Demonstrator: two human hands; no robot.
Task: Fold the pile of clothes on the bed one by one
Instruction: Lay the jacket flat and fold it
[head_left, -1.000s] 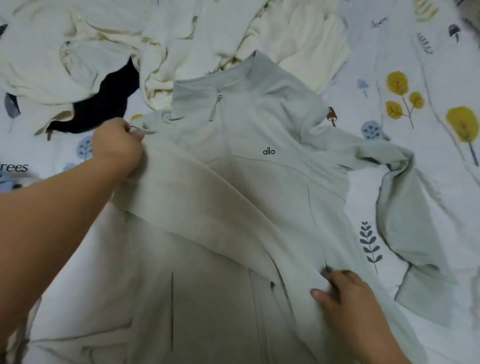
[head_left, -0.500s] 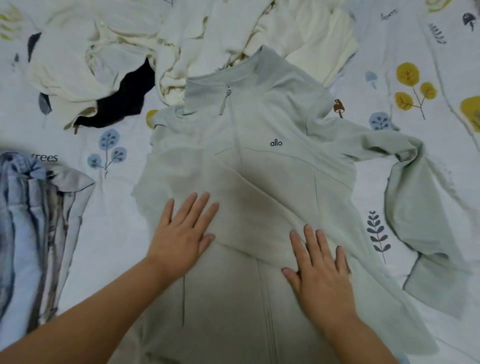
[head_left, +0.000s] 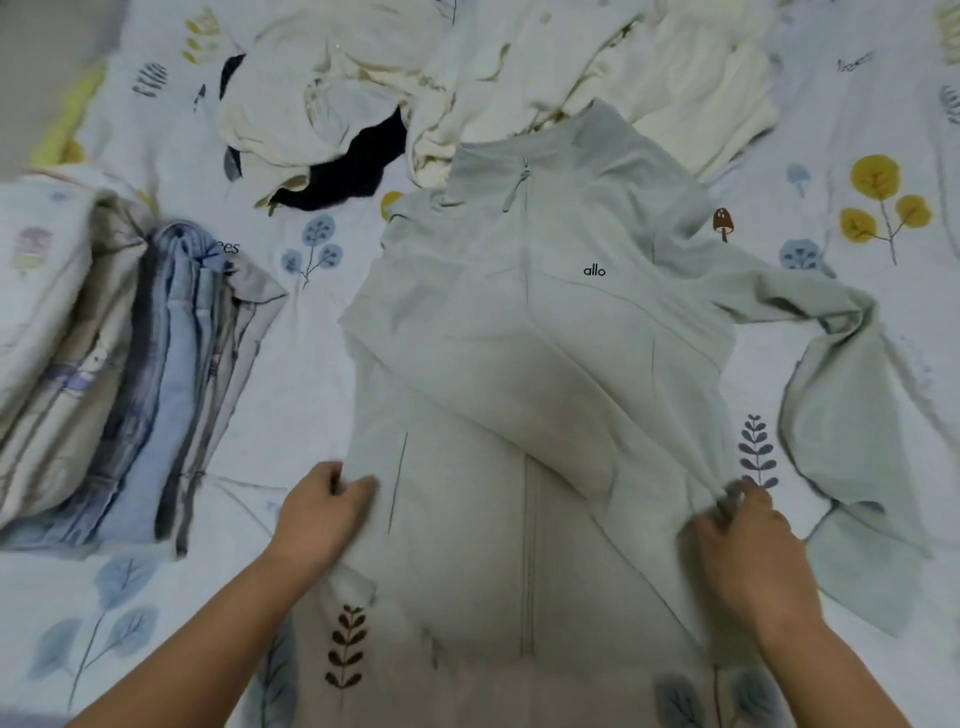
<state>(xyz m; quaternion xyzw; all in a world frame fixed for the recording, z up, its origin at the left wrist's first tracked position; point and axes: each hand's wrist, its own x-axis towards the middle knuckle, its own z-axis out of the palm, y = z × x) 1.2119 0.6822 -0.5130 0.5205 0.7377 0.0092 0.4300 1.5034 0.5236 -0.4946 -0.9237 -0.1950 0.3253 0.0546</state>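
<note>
A patterned bedsheet fills the view; on it, front up, lies a pale green zip jacket, its long axis running straight away from you, collar far, hem nearest your body; one sleeve is folded diagonally across the chest, the other sleeve trails loose off to your right. Beyond the collar sits the unfolded pile of cream and dark clothes; to your left stands a stack of folded garments. Your left hand pinches the jacket's left side edge, thumb and fingers closed on the fabric; your right hand grips a gathered bunch of cloth at the right side edge, fingers curled round it. Both hands sit level, either side of the zip, so the body lies between them and the loose sleeve is nearer your right hand. Half a second ago both palms lay flat and spread on the chest; now they have slid outward and taken hold of the edges.
</note>
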